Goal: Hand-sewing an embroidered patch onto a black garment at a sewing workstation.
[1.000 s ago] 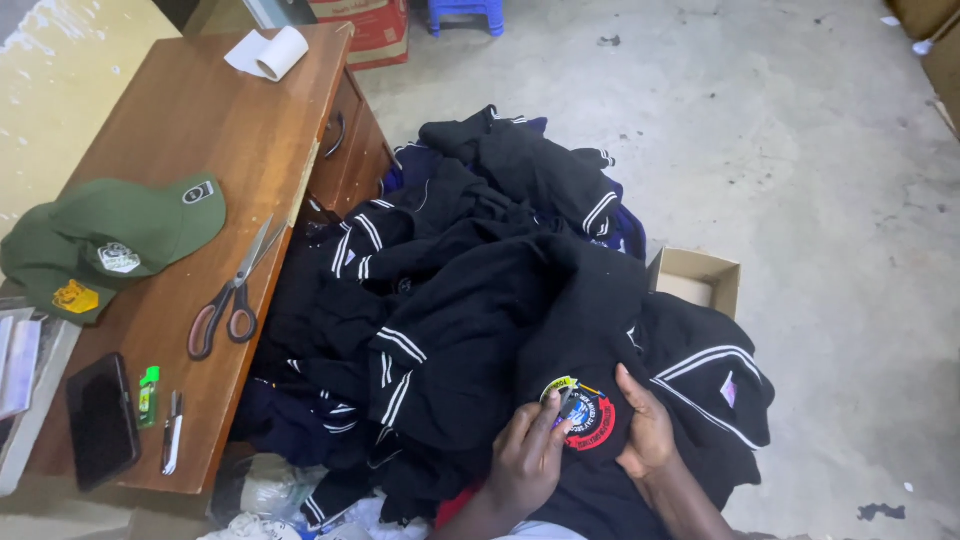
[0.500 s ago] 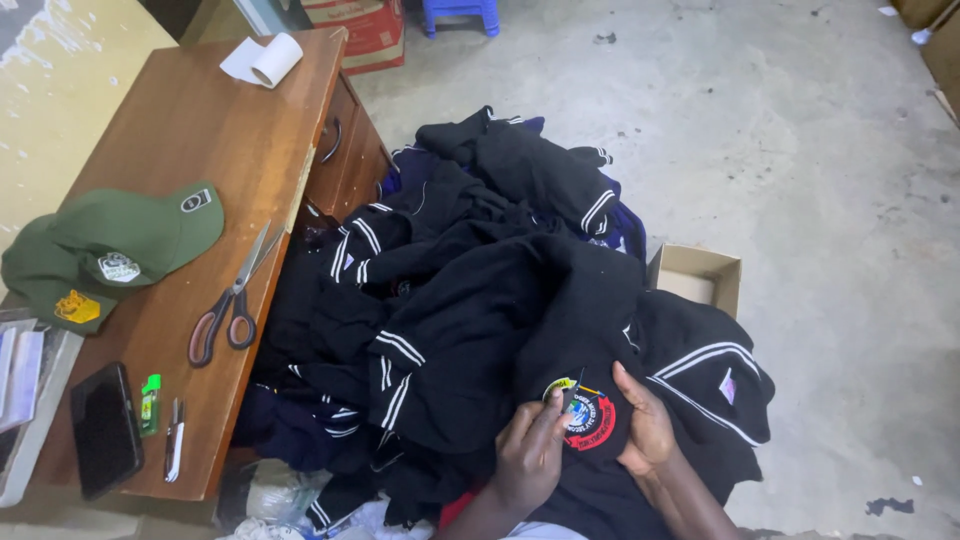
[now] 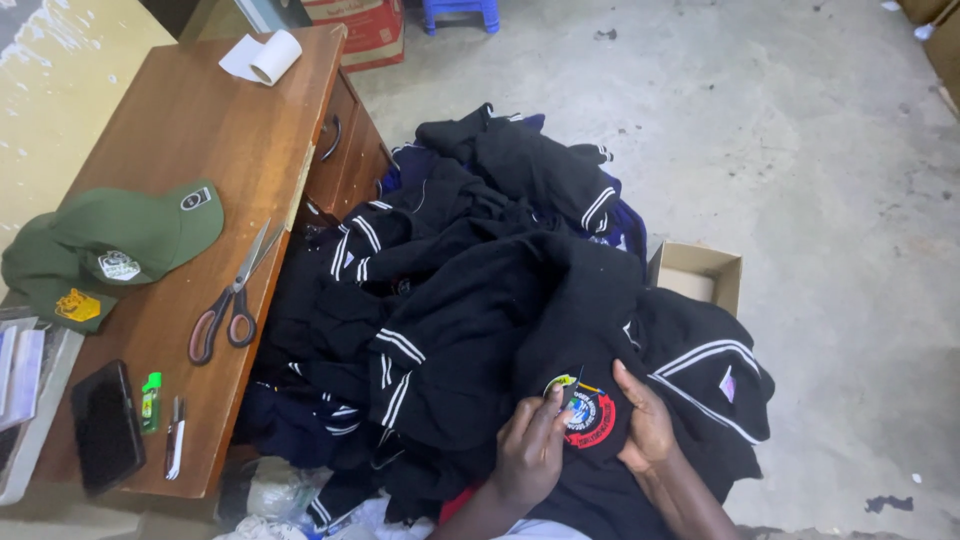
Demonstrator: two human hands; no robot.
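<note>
left hand (image 3: pixel 530 455): fingers bent, fingertips pinched on the left edge of the round badge (image 3: pixel 585 412); grip closed on it.
right hand (image 3: pixel 645 430): lies flat with fingers spread on the black garment (image 3: pixel 600 330) just right of the badge, pressing the cloth; grip open, clasping nothing.
badge: a round patch with a red rim and a blue middle, on the black garment that lies over the person's lap, low in the view between the two hands.
pile: a heap of black clothes (image 3: pixel 450 290) with white stripes, spread on the floor between the surface and the cardboard box (image 3: pixel 700 275).
surface: a brown wooden desk (image 3: pixel 200 130) with drawers along the left, set against a yellow wall (image 3: pixel 50 90).
on the surface: a green cap (image 3: pixel 110 245), scissors (image 3: pixel 230 300) with dark handles near the front edge, a dark phone (image 3: pixel 105 425), a small green bottle (image 3: pixel 150 400), a pen (image 3: pixel 175 450), and a roll of white paper (image 3: pixel 265 58) at the far end.
room: a bare grey concrete floor (image 3: pixel 800 150); a blue stool (image 3: pixel 460 12) and a red-brown carton (image 3: pixel 355 30) stand at the far side.
</note>
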